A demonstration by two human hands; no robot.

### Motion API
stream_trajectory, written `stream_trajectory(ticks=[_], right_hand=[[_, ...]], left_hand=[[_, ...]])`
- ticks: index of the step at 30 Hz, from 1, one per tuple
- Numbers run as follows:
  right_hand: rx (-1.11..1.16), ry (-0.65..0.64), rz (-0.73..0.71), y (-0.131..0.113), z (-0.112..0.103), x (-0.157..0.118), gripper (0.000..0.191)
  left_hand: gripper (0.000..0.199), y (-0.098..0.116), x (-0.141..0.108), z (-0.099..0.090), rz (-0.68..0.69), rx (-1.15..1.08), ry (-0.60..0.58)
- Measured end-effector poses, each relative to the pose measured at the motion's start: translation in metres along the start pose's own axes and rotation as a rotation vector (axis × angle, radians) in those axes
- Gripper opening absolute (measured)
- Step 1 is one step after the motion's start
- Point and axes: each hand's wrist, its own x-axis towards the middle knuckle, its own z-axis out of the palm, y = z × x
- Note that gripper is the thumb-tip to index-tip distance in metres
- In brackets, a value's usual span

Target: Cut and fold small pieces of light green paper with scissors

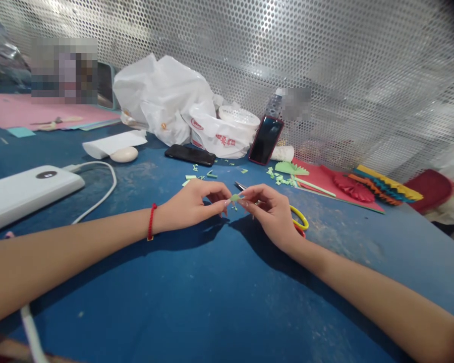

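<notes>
Between my two hands a small piece of green paper (235,197) is pinched above the blue table (196,292). My left hand (200,203) holds its left end between thumb and forefinger; a red bracelet is on that wrist. On the other side, my right hand (268,212) grips the right end with thumb and fingertips. Scissors (300,219) with yellow and red handles lie partly hidden under my right hand, their tip showing beyond it. Tiny green scraps (234,206) show just below the held piece.
Behind are a black phone (190,155), an upright phone (266,140), white plastic bags (166,96) and green cuttings (282,178). Folded paper strips (386,184) and red paper (318,176) lie right. A white power bank (30,194) with a cable (113,179) sits left.
</notes>
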Motion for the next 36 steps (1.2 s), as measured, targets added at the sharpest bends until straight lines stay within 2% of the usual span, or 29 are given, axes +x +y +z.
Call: stream_trajectory(ticks=[30,36], right_hand=[[-0.091,-0.013,0.001,-0.0030,-0.0005,-0.0003,0.008],[-0.105,-0.058,0.016,-0.0027,0.0000,0.0010,0.007]], left_hand=[[0.018,0.0006,0.0004,-0.0016,0.036,0.043,-0.007],[0.021,-0.0005,0.0003,-0.0013,0.011,0.053,-0.014]])
